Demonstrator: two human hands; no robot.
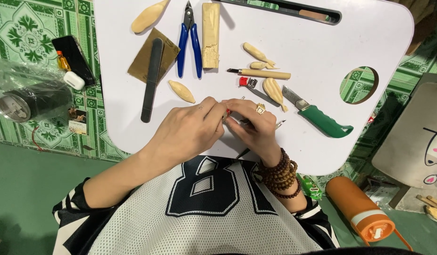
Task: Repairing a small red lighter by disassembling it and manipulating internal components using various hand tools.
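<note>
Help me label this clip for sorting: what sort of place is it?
Probably a home hobby-carving spot on a tiled floor: a white lap table holds pale carved wooden pieces, blue-handled cutting pliers and a green-handled utility knife.

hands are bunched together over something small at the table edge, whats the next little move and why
Probably keep the left hand steadying while the right hand works in short strokes. Both hands close over a small item with a red bit showing between them; what it is stays hidden. The green knife and carved wood pieces lie just beyond, so no reach seems needed.
</note>
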